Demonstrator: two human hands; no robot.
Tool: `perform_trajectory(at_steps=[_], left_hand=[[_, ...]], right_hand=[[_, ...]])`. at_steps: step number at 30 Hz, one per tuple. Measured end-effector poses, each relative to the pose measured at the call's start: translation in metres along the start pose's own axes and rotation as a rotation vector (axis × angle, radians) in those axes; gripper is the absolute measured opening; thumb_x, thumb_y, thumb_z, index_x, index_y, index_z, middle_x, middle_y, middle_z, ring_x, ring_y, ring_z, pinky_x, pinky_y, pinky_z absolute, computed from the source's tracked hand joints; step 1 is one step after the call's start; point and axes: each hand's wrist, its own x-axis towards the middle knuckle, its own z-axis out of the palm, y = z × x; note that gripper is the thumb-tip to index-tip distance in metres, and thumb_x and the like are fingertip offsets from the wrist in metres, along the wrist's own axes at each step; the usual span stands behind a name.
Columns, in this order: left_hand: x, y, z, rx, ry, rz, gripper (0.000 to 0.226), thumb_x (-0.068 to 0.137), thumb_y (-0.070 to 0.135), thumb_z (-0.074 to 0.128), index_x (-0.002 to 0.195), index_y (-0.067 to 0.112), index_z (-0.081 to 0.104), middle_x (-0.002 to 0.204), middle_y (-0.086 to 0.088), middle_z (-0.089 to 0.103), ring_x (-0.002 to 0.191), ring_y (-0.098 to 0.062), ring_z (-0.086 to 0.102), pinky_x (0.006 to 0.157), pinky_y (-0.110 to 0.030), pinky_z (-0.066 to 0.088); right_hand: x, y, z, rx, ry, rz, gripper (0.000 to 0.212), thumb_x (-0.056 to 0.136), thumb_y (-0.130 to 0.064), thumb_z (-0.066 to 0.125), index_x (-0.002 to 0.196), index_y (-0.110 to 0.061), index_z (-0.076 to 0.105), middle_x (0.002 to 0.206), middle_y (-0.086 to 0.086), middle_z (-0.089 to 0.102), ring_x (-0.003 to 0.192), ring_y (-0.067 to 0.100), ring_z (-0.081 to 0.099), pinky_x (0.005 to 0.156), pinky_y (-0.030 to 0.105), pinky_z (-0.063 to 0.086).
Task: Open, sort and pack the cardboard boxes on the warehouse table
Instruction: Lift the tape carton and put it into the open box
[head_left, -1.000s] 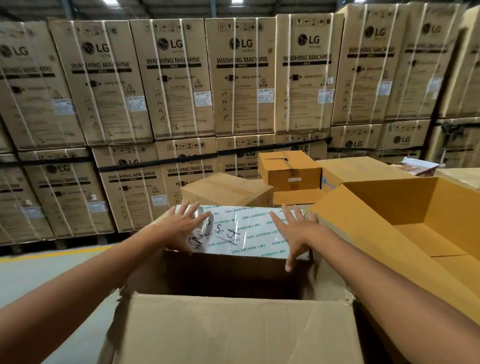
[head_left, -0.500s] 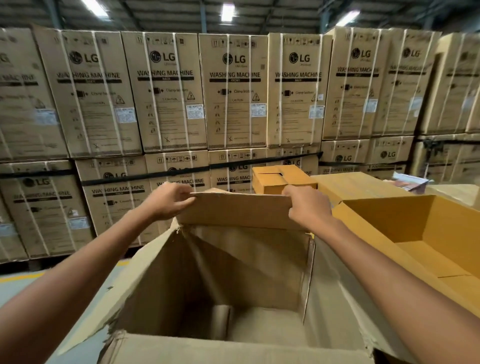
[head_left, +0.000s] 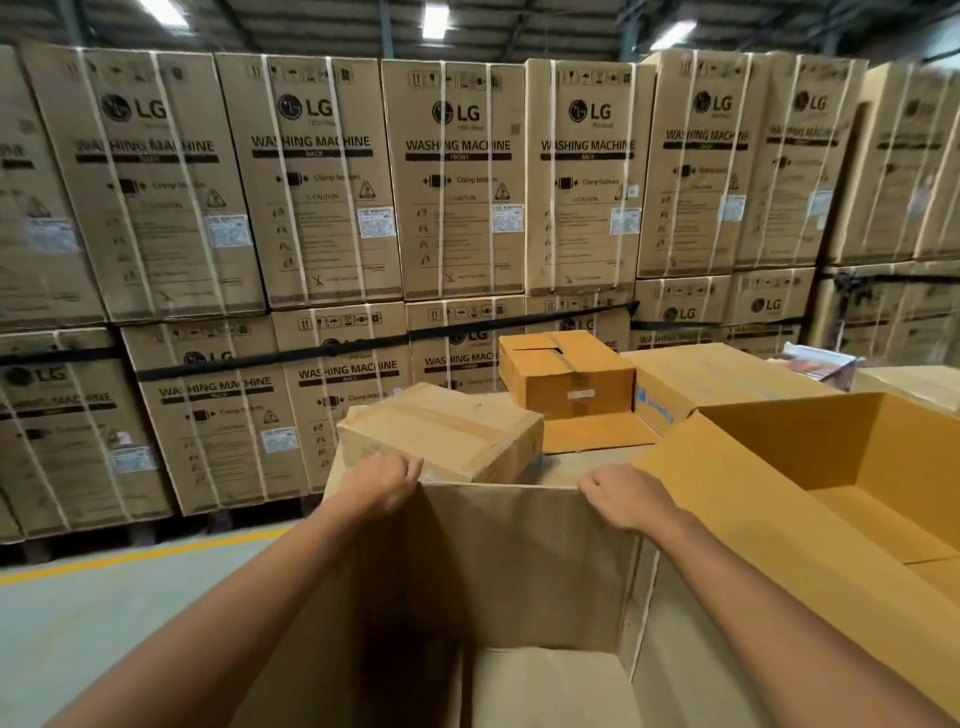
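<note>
The near box (head_left: 498, 561) at six o'clock was dull brown; the wide box (head_left: 810, 467) at four o'clock, orange-yellow; the small box (head_left: 566, 374) at one o'clock, orange too; the stacked cartons (head_left: 457, 176) at twelve o'clock were tan with black print and white straps; the floor (head_left: 104, 623) at eight o'clock was grey with a yellow line.

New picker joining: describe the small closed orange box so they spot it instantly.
Beyond the nearest open brown box lies a taped brown box. Right of it, farther back, stands the small orange box: brighter, white label on its front.
</note>
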Motion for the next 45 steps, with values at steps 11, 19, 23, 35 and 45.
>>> perform_trajectory(at_steps=[11,19,23,35,45], left_hand=[[0.008,-0.007,0.001,-0.012,0.028,0.006,0.049,0.106,0.043,0.030,0.072,0.015,0.053,0.085,-0.009,0.065,0.078,-0.024,0.061,0.074,-0.035,0.048],[-0.022,-0.003,-0.022,0.080,0.133,-0.013,0.040,0.103,0.046,0.042,0.120,0.013,0.057,0.112,-0.008,0.067,0.096,-0.022,0.065,0.085,-0.038,0.057],[-0.053,-0.002,-0.028,0.134,0.041,0.010,0.050,0.099,0.043,0.054,0.138,0.014,0.046,0.137,-0.010,0.054,0.118,-0.023,0.055,0.095,-0.038,0.050],[-0.186,0.018,-0.031,0.113,0.035,-0.278,0.060,0.094,0.058,0.052,0.142,0.022,0.046,0.150,-0.010,0.039,0.142,-0.033,0.028,0.113,-0.056,0.030],[-0.300,0.100,0.019,-0.833,0.216,-0.450,0.048,0.083,0.034,0.058,0.127,0.020,0.045,0.126,-0.006,0.057,0.112,-0.027,0.057,0.100,-0.049,0.050]], right_hand=[[0.005,0.004,0.010,-0.107,0.075,-0.004,0.048,0.083,-0.073,0.057,0.094,-0.027,0.065,0.096,-0.004,0.067,0.091,0.020,0.062,0.070,0.032,0.047],[0.001,0.003,0.010,-0.065,0.165,0.068,0.050,0.082,-0.075,0.057,0.088,-0.026,0.061,0.091,-0.005,0.062,0.091,0.021,0.061,0.067,0.031,0.041],[0.001,0.004,0.011,-0.081,0.178,0.122,0.048,0.085,-0.073,0.057,0.091,-0.025,0.061,0.097,-0.001,0.063,0.097,0.025,0.062,0.070,0.032,0.042],[-0.051,0.010,-0.014,-0.132,-0.030,0.372,0.035,0.099,-0.040,0.054,0.123,-0.015,0.063,0.130,0.010,0.060,0.118,0.031,0.056,0.093,0.040,0.048],[-0.145,0.019,-0.012,0.086,0.003,0.196,0.020,0.095,-0.019,0.046,0.104,-0.010,0.062,0.116,0.015,0.064,0.104,0.035,0.062,0.079,0.037,0.049]])
